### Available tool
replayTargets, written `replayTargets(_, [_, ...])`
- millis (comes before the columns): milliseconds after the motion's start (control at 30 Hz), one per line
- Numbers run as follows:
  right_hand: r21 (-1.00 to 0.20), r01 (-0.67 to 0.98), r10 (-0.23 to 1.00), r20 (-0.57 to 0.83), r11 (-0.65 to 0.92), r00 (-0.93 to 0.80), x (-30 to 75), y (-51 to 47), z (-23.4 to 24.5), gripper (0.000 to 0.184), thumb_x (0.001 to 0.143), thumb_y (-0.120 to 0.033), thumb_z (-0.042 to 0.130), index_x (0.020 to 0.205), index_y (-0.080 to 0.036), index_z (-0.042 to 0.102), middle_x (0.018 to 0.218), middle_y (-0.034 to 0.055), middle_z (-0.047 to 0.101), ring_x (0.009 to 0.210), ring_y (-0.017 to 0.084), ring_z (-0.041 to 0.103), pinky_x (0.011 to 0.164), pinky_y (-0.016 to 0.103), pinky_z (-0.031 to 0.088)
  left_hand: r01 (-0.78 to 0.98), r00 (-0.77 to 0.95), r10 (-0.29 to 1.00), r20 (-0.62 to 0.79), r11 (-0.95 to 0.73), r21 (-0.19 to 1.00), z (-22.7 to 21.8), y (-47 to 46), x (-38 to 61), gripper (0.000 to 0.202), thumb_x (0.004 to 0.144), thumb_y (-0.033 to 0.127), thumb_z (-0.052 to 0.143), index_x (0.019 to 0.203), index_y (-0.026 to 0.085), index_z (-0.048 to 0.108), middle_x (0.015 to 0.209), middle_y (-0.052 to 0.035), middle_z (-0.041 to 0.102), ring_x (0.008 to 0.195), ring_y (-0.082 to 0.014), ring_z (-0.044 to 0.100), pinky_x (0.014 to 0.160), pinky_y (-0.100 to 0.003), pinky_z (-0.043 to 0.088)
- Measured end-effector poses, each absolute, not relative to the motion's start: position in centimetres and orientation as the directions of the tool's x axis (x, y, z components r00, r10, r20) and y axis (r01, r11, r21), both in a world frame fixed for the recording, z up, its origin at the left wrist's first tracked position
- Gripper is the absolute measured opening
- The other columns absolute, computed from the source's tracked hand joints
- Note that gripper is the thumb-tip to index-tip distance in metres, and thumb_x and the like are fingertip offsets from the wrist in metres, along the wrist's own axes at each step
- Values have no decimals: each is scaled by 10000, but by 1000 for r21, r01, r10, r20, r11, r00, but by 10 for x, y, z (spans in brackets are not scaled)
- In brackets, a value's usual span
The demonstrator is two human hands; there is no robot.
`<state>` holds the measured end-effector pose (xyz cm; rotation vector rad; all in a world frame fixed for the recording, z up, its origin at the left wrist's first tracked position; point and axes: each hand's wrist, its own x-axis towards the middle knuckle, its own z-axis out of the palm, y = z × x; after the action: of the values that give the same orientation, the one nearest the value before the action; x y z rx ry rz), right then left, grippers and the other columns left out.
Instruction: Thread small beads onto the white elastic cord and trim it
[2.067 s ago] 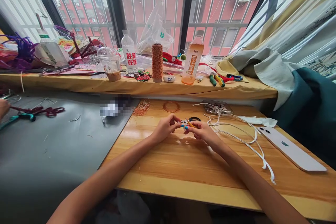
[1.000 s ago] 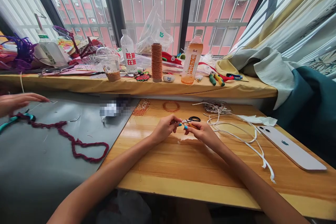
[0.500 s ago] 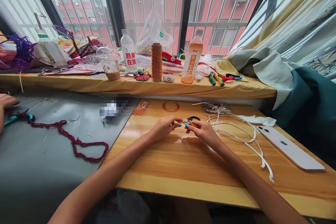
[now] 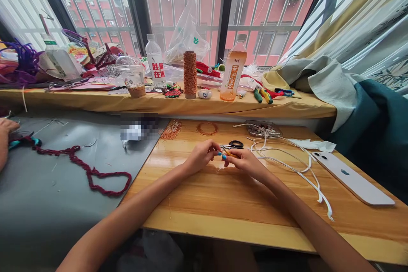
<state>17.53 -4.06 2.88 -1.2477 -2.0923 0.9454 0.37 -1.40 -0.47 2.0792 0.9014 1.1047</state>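
Note:
My left hand [image 4: 200, 157] and my right hand [image 4: 244, 160] meet over the middle of the wooden table [image 4: 223, 204], fingertips pinched together. Between them sits a small yellow-orange piece that I cannot name; my right hand seems to grip it, and the left fingers pinch its end. Small black-handled scissors [image 4: 234, 144] lie just behind my hands. A coil of copper wire [image 4: 207, 128] and a bundle of cut copper strands [image 4: 172, 130] lie farther back.
White cords [image 4: 287, 157] and a white phone [image 4: 350, 177] lie to the right. A copper thread spool [image 4: 190, 74], bottles [image 4: 233, 72] and pliers [image 4: 263, 95] stand on the sill. On the grey table at left lie a dark red twisted cord [image 4: 92, 174] and another person's hand [image 4: 4, 134].
My hands have stayed pinched together, shifting only slightly. The other person pulled the dark red cord out across the grey table, then drew the hand back to the left edge.

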Motion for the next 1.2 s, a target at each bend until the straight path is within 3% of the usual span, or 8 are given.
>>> replayTargets(233, [-744, 551, 903, 164, 378, -398, 175, -40, 25, 295, 763, -365, 451, 631, -149, 601, 572, -19, 489, 496, 70, 350, 477, 207, 241, 160, 405, 861, 308, -399, 903, 1, -18, 8, 155, 710, 260, 530, 798, 148, 467, 515, 62, 446, 446, -48, 421, 432, -151, 323])
replayTargets(367, [-686, 611, 916, 242, 395, -320, 176, -39, 24, 271, 767, -341, 450, 634, -151, 589, 586, -15, 519, 500, 75, 378, 493, 208, 259, 205, 345, 892, 293, -376, 903, 4, -16, 7, 233, 694, 344, 544, 802, 142, 510, 481, 67, 430, 423, -48, 392, 426, -159, 301])
replayTargets(567, [-613, 656, 897, 265, 441, -355, 175, -41, 25, 202, 755, -275, 463, 655, -151, 587, 580, -2, 551, 502, 87, 415, 492, 208, 273, 239, 338, 897, 285, -374, 896, 0, -14, 5, 275, 714, 387, 506, 794, 134, 579, 473, 53, 433, 424, -52, 380, 429, -170, 289])
replayTargets(767, [-559, 668, 870, 288, 491, -399, 175, -41, 21, 214, 769, -271, 432, 711, -153, 601, 613, 15, 581, 531, 104, 445, 510, 214, 298, 124, 390, 885, 254, -324, 938, -1, -15, 6, 310, 706, 413, 503, 773, 121, 586, 537, 29, 477, 431, -45, 376, 412, -167, 282])
replayTargets(900, [-544, 671, 864, 292, 503, -411, 176, -40, 19, 233, 779, -288, 414, 776, -158, 608, 666, 26, 596, 567, 116, 467, 522, 218, 309, 66, 417, 889, 186, -234, 970, -3, -11, 6, 317, 692, 423, 513, 752, 117, 572, 482, 40, 454, 400, -43, 365, 386, -161, 274])
replayTargets(1033, [-498, 705, 863, 264, 505, -431, 179, -37, 19, 246, 780, -311, 415, 753, -166, 613, 635, 23, 583, 554, 118, 466, 510, 220, 300, 68, 410, 905, 116, -157, 985, -4, -5, 6, 339, 709, 428, 478, 851, 128, 546, 451, 58, 444, 357, -44, 349, 360, -159, 267])
replayTargets(1200, [-477, 709, 853, 243, 519, -461, 182, -32, 14, 233, 772, -341, 432, 807, -191, 607, 705, 30, 599, 633, 144, 512, 554, 235, 337, 152, 372, 916, 149, -219, 964, -4, -4, 3, 282, 701, 387, 493, 751, 121, 569, 461, 56, 437, 376, -41, 348, 376, -163, 260])
